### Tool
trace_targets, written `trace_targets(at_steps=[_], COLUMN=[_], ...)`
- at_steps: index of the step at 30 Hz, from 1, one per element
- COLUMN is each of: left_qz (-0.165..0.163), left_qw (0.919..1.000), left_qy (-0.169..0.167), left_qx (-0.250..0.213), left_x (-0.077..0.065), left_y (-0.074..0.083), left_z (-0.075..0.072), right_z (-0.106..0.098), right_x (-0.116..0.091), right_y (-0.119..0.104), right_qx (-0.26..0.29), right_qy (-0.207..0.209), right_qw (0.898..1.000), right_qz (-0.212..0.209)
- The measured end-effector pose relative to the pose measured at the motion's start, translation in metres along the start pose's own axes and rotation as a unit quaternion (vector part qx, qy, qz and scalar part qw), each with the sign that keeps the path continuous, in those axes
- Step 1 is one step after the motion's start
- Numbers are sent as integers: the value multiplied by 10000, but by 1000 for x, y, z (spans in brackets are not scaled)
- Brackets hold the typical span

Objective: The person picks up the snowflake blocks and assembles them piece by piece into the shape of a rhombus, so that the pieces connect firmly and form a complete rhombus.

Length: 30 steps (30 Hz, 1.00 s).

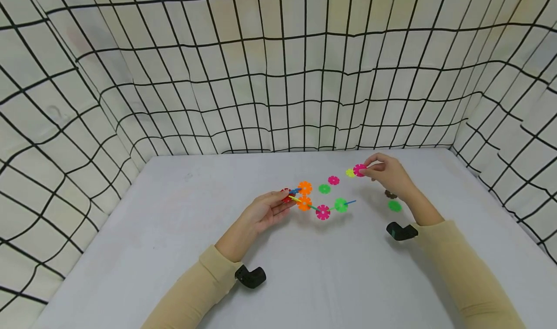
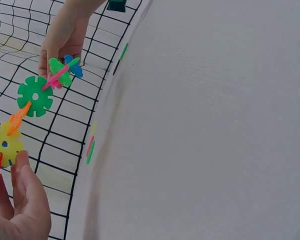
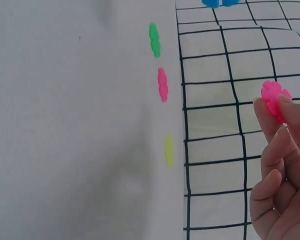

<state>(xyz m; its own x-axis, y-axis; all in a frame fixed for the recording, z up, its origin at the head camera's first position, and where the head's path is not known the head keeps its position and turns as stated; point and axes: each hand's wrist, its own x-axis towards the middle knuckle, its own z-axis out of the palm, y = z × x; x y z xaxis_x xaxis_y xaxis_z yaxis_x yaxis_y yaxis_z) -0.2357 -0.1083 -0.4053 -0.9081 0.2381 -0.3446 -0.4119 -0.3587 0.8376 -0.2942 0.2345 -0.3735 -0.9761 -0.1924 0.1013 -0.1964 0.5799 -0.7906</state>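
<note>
My left hand (image 1: pixel 266 212) holds one end of a chain of interlocking flower-shaped discs (image 1: pixel 323 213), raised over the table. Red, orange, pink and green discs alternate with edge-on blue, yellow and green ones. The left wrist view shows a yellow disc (image 2: pixel 6 145) by the fingertips and a green disc (image 2: pixel 35 96) farther along. Between thumb and fingers, my right hand (image 1: pixel 387 175) pinches a loose pink disc (image 3: pixel 273 99), apart from the chain, at the far right. Beneath that disc in the head view is a yellow disc (image 1: pixel 350 172), partly covered.
Loose discs lie on the white table (image 1: pixel 174 213): a pink disc (image 1: pixel 333 180) and a green disc (image 1: pixel 324 188) behind the chain, and a dark disc (image 1: pixel 390 194) and another green disc (image 1: pixel 394 206) under the right forearm. Black-grid netting (image 1: pixel 287 77) surrounds the table's back and sides.
</note>
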Motion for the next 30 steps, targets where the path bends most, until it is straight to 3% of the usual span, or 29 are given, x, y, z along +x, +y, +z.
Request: trace_targets(at_steps=[6, 18, 24, 30], left_qz=[17, 4, -6, -46], left_qw=[10000, 10000, 10000, 10000], left_qy=[-17, 37, 46, 68], left_qx=[5, 11, 41, 19], left_x=[0, 0, 0, 1], left_y=[0, -1, -2, -4], left_z=[0, 3, 5, 6], right_z=[10, 36, 47, 55], right_x=[-8, -18, -21, -22], right_y=[-14, -29, -40, -44], right_qx=[247, 188, 32, 54], right_qy=[-176, -438, -384, -384], right_qw=[9995, 9972, 9947, 9940], right_qz=[-122, -573, -950, -1021])
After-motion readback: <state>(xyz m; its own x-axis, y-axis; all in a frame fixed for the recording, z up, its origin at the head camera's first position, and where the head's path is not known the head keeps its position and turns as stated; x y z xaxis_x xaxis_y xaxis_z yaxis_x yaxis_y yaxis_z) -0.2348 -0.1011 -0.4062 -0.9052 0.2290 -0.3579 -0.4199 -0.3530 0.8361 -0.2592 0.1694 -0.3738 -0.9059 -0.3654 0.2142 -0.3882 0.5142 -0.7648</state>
